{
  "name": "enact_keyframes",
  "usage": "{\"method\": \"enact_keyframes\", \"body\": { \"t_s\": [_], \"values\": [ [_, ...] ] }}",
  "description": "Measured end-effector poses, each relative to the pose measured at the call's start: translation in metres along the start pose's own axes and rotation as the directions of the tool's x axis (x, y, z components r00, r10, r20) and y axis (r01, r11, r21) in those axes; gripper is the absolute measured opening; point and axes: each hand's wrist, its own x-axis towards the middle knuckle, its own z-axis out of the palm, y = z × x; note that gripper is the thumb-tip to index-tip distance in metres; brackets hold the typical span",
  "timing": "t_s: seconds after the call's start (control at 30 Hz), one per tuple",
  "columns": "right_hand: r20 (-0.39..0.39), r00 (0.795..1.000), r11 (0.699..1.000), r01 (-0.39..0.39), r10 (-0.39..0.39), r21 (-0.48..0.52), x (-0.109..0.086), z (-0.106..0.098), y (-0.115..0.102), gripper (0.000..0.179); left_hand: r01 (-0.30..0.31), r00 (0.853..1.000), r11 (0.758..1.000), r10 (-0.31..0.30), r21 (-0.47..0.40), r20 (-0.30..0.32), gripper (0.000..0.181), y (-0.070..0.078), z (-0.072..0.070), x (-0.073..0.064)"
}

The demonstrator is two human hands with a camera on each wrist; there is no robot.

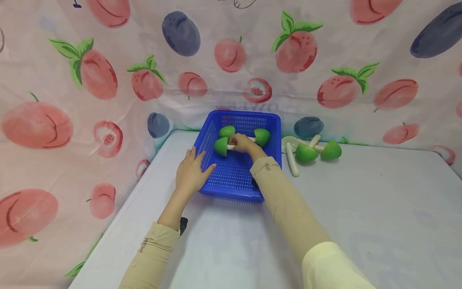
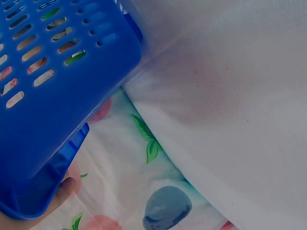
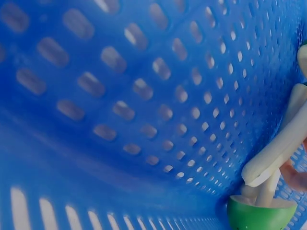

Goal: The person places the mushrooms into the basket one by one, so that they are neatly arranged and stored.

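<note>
Inside the blue plastic basket point(image 1: 231, 196), my right hand point(image 1: 241, 143) pinches the white stem of a green-capped toy mushroom point(image 1: 221, 147). In the right wrist view, fingertips point(image 3: 293, 176) touch a white stem point(image 3: 276, 148), above a green cap point(image 3: 261, 213). Two more green caps lie in the basket: one at the back left point(image 1: 227, 131), another to the right of the hand point(image 1: 262, 137). My left hand point(image 1: 190, 170) is at the basket's left rim, its fingers spread and fairly straight. The left wrist view shows a finger point(image 2: 65, 188) beside the rim, with most of that hand hidden.
Right of the basket, several toy mushrooms lie on the white table point(image 1: 379, 208): a green cap point(image 1: 306, 153), another green cap point(image 1: 331, 150) and a pale one with a long stem point(image 1: 292, 158). A fruit-printed cloth point(image 1: 231, 92) hangs behind and along the left.
</note>
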Motion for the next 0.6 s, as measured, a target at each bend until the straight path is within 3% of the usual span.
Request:
{"method": "enact_keyframes", "body": {
  "t_s": [0.1,0.13,0.2,0.3,0.33,0.4,0.47,0.53,0.6],
  "values": [
    [0.052,0.998,0.999,-0.039,0.04,-0.017,-0.046,-0.03,-0.055,0.025,0.0,1.0,1.0,0.0,0.0,-0.004,0.067,0.001,0.0,0.0],
    [0.046,0.999,1.0,-0.022,0.023,-0.023,-0.054,-0.037,-0.064,0.025,-0.003,1.0,1.0,0.003,0.0,-0.008,0.067,0.001,0.0,0.0],
    [0.066,0.998,0.999,-0.014,0.016,-0.033,-0.063,-0.046,-0.074,0.026,-0.007,1.0,1.0,0.007,-0.001,-0.015,0.067,0.001,0.0,0.0],
    [0.002,0.998,0.995,0.059,-0.059,-0.081,-0.054,-0.039,-0.057,0.019,-0.007,1.0,1.0,0.007,-0.007,-0.018,0.067,0.002,-0.001,0.0],
    [-0.006,0.998,0.994,0.058,-0.059,-0.093,-0.06,-0.042,-0.065,0.018,-0.007,1.0,1.0,0.007,-0.007,-0.017,0.068,0.002,-0.001,0.0],
    [0.041,0.999,0.993,-0.023,0.028,-0.115,-0.073,-0.052,-0.088,0.018,-0.004,1.0,1.0,0.004,-0.008,-0.016,0.068,0.002,-0.001,0.0],
    [0.006,1.0,0.994,0.017,-0.017,-0.103,-0.078,-0.053,-0.09,0.017,-0.003,1.0,1.0,0.002,-0.01,-0.014,0.068,0.002,-0.001,-0.001],
    [0.054,0.997,0.993,-0.048,0.054,-0.106,-0.097,-0.067,-0.12,0.019,0.0,1.0,1.0,0.0,-0.013,-0.014,0.067,0.001,0.0,-0.001],
    [0.061,0.997,0.995,-0.046,0.051,-0.086,-0.101,-0.068,-0.122,0.019,0.002,1.0,1.0,-0.002,-0.013,-0.01,0.068,0.001,0.0,-0.001]
  ]
}}
